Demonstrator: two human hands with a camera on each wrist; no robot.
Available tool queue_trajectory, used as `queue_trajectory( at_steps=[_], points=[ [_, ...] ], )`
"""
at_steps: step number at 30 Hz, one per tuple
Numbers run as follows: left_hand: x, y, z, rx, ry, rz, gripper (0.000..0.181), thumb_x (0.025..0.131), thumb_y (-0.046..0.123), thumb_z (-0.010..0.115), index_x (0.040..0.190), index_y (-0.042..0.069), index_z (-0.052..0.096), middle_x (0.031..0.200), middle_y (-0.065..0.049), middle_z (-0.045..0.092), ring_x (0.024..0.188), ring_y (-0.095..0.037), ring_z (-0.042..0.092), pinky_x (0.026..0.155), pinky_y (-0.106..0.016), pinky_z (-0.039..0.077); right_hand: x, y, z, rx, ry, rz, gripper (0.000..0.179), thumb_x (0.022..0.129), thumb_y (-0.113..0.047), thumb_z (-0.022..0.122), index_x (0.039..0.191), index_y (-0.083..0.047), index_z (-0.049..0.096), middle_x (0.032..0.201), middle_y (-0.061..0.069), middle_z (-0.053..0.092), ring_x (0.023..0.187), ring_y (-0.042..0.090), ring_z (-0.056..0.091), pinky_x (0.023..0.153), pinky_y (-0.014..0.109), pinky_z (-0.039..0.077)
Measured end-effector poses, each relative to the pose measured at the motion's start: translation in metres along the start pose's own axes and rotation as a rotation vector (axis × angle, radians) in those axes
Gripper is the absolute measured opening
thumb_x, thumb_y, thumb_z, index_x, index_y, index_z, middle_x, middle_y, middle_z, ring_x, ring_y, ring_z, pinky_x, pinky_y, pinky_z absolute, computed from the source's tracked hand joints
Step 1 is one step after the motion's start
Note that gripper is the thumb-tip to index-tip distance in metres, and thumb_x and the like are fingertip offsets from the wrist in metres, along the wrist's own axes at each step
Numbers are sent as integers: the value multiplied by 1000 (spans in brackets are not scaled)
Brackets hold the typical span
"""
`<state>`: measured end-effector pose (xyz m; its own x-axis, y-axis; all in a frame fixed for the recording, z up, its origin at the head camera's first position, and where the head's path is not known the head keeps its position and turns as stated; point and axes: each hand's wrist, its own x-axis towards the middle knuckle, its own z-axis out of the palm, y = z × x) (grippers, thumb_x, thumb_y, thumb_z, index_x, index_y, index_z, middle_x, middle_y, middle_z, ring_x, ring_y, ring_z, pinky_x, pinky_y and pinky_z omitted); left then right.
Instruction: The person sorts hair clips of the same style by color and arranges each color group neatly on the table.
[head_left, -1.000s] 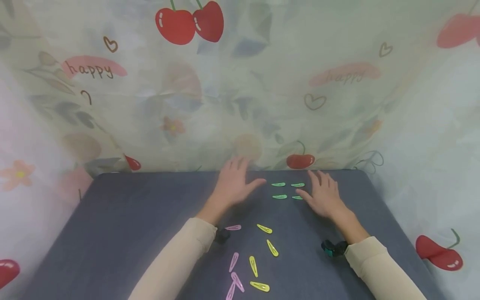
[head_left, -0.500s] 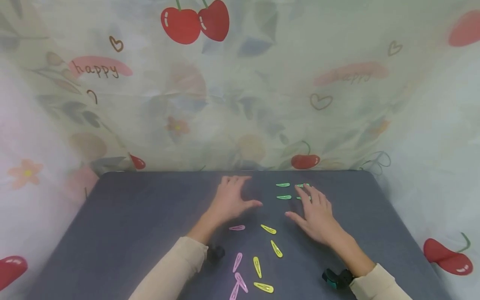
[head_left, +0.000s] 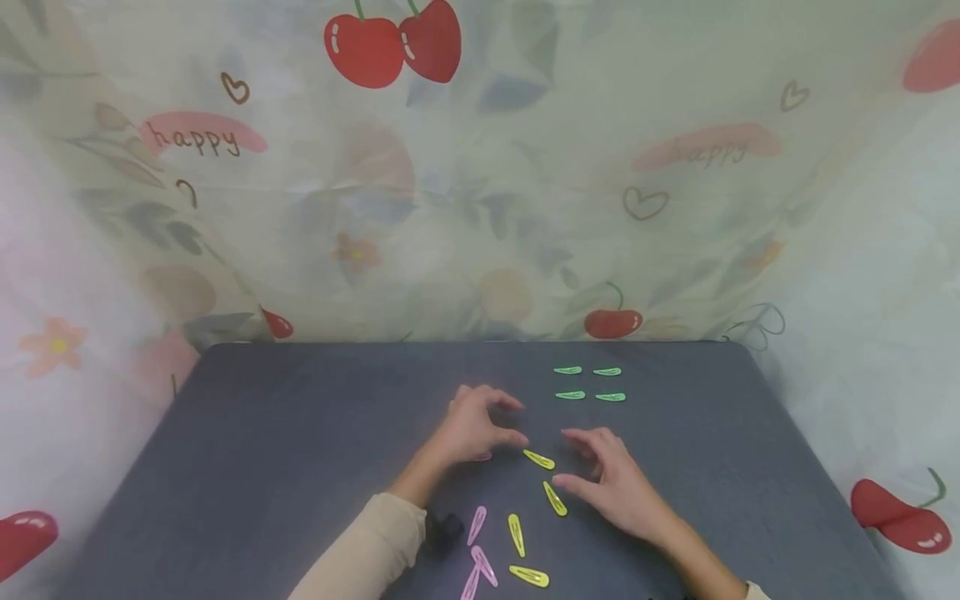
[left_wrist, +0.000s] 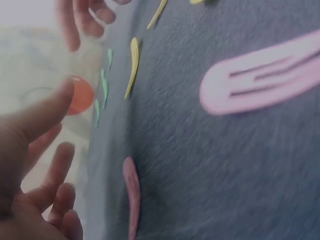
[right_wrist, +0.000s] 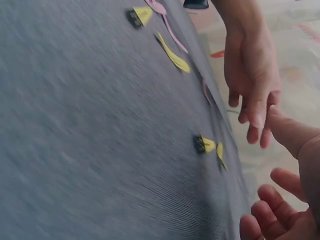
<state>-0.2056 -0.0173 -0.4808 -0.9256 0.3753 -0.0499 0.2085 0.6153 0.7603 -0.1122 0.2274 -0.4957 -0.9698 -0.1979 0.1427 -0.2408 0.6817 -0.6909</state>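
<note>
In the head view my left hand (head_left: 476, 427) is above the table with its fingers spread from the thumb, holding nothing. It partly covers a pink snap hair clip (head_left: 482, 457). My right hand (head_left: 613, 487) hovers beside a slanted yellow hair clip (head_left: 555, 498), its thumb near that clip and nothing between its fingers. Another yellow hair clip (head_left: 538, 459) lies between the two hands. Toward the front lie more yellow clips (head_left: 516, 535) and several pink clips (head_left: 477, 525), two of them touching. Several green clips (head_left: 570, 395) stand in two neat rows at the back.
A dark grey table (head_left: 315, 467) carries all the clips. Behind and beside it hangs a pale curtain (head_left: 450, 208) printed with cherries and leaves. A dark wrist device (head_left: 448, 529) shows by the left cuff.
Both hands have drawn back from the table's far end, the right farther, uncovering the green clips. The left hand now partly covers a pink clip. No clip has visibly moved.
</note>
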Motion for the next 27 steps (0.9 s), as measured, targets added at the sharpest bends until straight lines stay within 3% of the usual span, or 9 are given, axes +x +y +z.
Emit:
queue_trajectory(
  at_steps=[1, 3, 6, 10, 14, 19, 27],
  points=[
    [0, 0, 2, -14, -8, 0, 46, 71, 38, 93, 113, 29, 76, 115, 4, 68, 110, -25, 48, 66, -31, 56, -2, 1, 2, 28, -9, 17, 58, 82, -40, 85, 130, -15, 64, 111, 1, 62, 95, 14, 55, 75, 21, 46],
    [1, -1, 7, -17, -19, 15, 43, 72, 38, 93, 112, 29, 77, 114, 6, 69, 110, -23, 49, 81, -37, 54, -6, 3, 5, 86, -35, 70, 49, 81, -38, 86, 120, -17, 67, 105, -2, 62, 92, 10, 56, 75, 20, 47],
    [1, -1, 11, -3, -27, 33, 40, 73, 39, 92, 109, 29, 78, 113, 7, 71, 113, -22, 50, 98, -48, 41, -13, 7, 11, 119, -81, 135, 40, 79, -41, 87, 109, -23, 66, 98, -6, 59, 89, 7, 54, 77, 22, 45],
    [3, -2, 16, 2, -40, 28, 34, 73, 38, 92, 103, 30, 80, 112, 5, 72, 117, -24, 52, 106, -57, 34, -17, 11, 16, 82, -91, 81, 38, 77, -44, 87, 104, -27, 66, 93, -10, 57, 88, 5, 51, 79, 23, 44],
    [6, -4, 21, 31, -64, 16, 28, 71, 37, 93, 97, 34, 81, 111, 6, 72, 118, -26, 52, 106, -56, 32, -18, 13, 16, 47, -81, 1, 37, 77, -44, 88, 103, -28, 67, 90, -12, 56, 86, 2, 49, 78, 22, 43],
    [6, -4, 24, 73, -99, 2, 27, 69, 36, 95, 92, 37, 81, 111, 8, 71, 114, -24, 49, 99, -50, 32, -17, 15, 17, 29, -99, -40, 35, 77, -41, 88, 102, -28, 68, 89, -12, 55, 86, 2, 49, 78, 22, 44],
    [5, -5, 27, 133, -83, 14, 25, 67, 35, 95, 88, 37, 81, 112, 8, 70, 110, -21, 48, 94, -46, 30, -17, 17, 18, 8, -111, -80, 26, 80, -25, 86, 100, -31, 70, 89, -14, 56, 87, 0, 47, 77, 21, 44]
  ],
)
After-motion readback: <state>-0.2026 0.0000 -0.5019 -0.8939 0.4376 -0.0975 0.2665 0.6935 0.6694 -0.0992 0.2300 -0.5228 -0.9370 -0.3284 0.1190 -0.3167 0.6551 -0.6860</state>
